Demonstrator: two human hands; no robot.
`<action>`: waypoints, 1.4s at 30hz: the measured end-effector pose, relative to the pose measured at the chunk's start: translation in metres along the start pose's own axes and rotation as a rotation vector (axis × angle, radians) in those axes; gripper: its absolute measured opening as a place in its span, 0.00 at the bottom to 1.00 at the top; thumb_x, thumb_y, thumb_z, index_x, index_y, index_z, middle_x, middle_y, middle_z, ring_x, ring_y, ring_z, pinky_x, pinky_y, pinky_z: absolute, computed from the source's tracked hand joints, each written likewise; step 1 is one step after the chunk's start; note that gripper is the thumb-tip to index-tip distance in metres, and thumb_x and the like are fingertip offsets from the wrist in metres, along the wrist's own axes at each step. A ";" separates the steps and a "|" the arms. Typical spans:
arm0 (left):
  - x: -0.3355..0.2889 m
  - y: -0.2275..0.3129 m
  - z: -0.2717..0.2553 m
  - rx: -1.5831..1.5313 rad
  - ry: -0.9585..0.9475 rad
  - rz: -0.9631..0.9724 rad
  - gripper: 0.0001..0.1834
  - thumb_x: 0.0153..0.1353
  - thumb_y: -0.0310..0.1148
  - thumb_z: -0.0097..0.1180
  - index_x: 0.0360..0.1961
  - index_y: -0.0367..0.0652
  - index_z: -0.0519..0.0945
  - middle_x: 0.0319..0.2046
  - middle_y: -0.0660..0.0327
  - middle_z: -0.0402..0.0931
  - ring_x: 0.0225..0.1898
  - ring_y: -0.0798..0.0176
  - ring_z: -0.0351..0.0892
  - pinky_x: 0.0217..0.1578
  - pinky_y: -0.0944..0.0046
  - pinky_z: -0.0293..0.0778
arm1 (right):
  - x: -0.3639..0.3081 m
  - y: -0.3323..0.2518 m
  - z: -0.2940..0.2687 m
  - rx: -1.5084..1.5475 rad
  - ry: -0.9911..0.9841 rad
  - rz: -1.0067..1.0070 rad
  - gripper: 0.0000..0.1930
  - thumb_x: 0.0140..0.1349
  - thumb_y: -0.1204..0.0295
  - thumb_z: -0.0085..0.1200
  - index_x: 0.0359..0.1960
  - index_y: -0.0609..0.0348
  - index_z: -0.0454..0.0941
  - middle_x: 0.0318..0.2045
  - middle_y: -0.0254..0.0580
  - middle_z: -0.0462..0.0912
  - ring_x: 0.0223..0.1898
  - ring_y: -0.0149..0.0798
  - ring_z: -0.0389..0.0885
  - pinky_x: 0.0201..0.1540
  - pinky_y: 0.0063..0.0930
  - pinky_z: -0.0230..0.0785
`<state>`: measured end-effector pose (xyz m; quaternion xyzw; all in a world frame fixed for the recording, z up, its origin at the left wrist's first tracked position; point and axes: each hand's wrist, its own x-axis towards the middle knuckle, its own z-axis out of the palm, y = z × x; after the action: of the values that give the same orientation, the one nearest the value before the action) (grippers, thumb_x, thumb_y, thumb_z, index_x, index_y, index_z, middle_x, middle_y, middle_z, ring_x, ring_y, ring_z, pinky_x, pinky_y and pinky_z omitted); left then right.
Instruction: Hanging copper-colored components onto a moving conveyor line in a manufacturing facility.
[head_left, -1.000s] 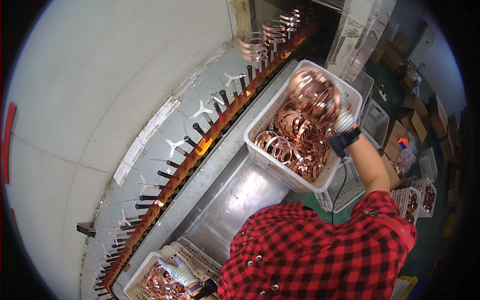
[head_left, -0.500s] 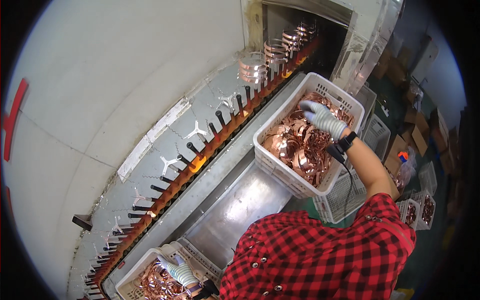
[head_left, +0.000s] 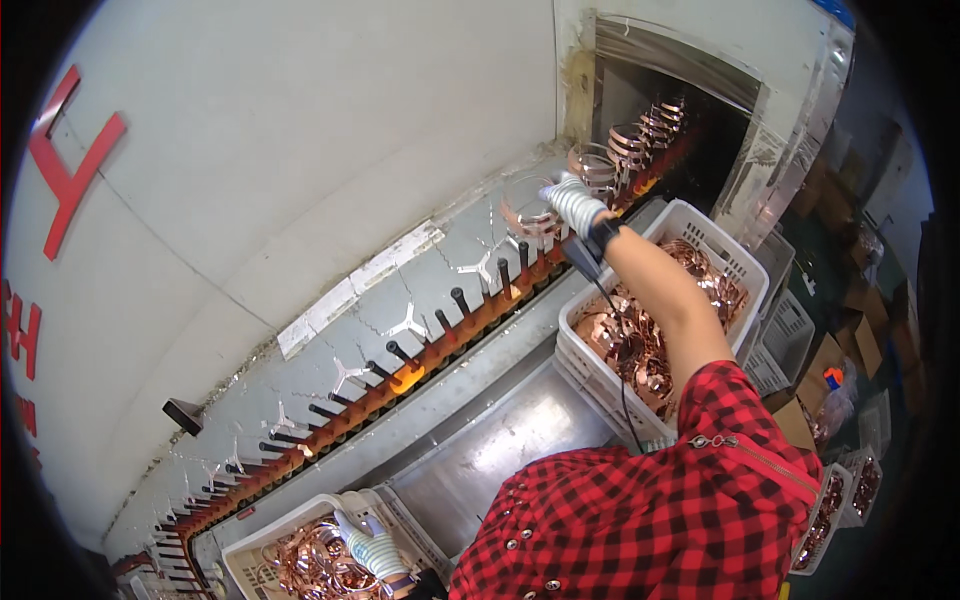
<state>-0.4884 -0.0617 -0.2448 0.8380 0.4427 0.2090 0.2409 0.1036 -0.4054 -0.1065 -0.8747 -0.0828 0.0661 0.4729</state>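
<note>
My right hand [head_left: 577, 203], in a striped grey-white glove, reaches over the conveyor to the nearest stack of copper rings [head_left: 528, 222] on its rack. Its fingers are closed at the rim of a ring, though blur hides the exact hold. Down at the lower left, my left hand [head_left: 371, 549], also gloved, rests on loose copper rings [head_left: 312, 560] in a white crate [head_left: 243, 553]. Its thumb and fingers are apart. Beneath my right forearm, a larger white crate [head_left: 752, 262] holds a heap of copper rings and strips [head_left: 640, 345].
A row of black-tipped spindles [head_left: 398, 352] with white three-armed holders [head_left: 407, 322] runs along the conveyor into a dark opening [head_left: 690, 95]. Between the crates lies a metal tray [head_left: 510, 435]. More white crates [head_left: 785, 345] and cartons [head_left: 862, 315] stand at the right.
My right hand has left the large crate, moving up and left to the nearest ring stack. My left hand stays on the rings in the lower crate. The whole view has shifted.
</note>
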 end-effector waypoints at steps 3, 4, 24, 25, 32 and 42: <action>0.002 0.020 -0.001 -0.073 0.042 -0.007 0.36 0.52 0.23 0.53 0.64 0.32 0.56 0.61 0.42 0.61 0.61 0.46 0.62 0.62 0.59 0.58 | -0.044 -0.037 -0.033 0.275 0.245 -0.732 0.23 0.58 0.75 0.53 0.56 0.65 0.66 0.46 0.42 0.76 0.47 0.30 0.74 0.48 0.25 0.69; -0.003 0.017 -0.005 -0.062 0.039 -0.020 0.36 0.52 0.23 0.53 0.64 0.32 0.56 0.61 0.42 0.61 0.61 0.46 0.62 0.62 0.59 0.58 | -0.059 -0.054 -0.047 0.315 0.306 -0.556 0.20 0.60 0.75 0.51 0.54 0.64 0.68 0.44 0.41 0.77 0.45 0.30 0.75 0.47 0.24 0.70; 0.012 -0.008 0.008 -0.039 0.067 0.030 0.36 0.53 0.22 0.53 0.64 0.33 0.57 0.61 0.44 0.60 0.61 0.47 0.62 0.60 0.59 0.61 | -0.063 -0.042 -0.080 0.259 0.625 -0.756 0.14 0.63 0.71 0.45 0.47 0.62 0.76 0.40 0.42 0.81 0.42 0.32 0.76 0.46 0.24 0.68; 0.011 -0.005 0.005 -0.040 0.074 0.020 0.36 0.53 0.22 0.53 0.64 0.33 0.57 0.61 0.44 0.60 0.61 0.47 0.62 0.60 0.59 0.61 | -0.069 -0.052 -0.082 0.250 0.696 -0.557 0.14 0.66 0.68 0.44 0.47 0.60 0.76 0.36 0.40 0.82 0.38 0.32 0.77 0.43 0.23 0.69; 0.019 0.004 0.005 -0.113 0.048 0.027 0.35 0.53 0.22 0.52 0.64 0.32 0.57 0.61 0.42 0.60 0.61 0.46 0.62 0.60 0.58 0.60 | 0.043 0.119 -0.129 0.381 0.095 -0.166 0.22 0.62 0.62 0.45 0.55 0.57 0.68 0.48 0.46 0.76 0.48 0.45 0.75 0.48 0.44 0.69; 0.018 0.000 0.002 -0.062 0.056 0.005 0.37 0.51 0.22 0.54 0.64 0.34 0.56 0.61 0.44 0.61 0.61 0.47 0.63 0.61 0.59 0.59 | -0.017 0.019 -0.110 1.182 0.514 -0.431 0.16 0.61 0.75 0.47 0.50 0.63 0.72 0.39 0.45 0.80 0.40 0.35 0.78 0.47 0.28 0.69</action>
<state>-0.4781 -0.0471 -0.2439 0.8250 0.4407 0.2465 0.2538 0.1095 -0.5088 -0.0624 -0.4212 -0.0904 -0.2053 0.8788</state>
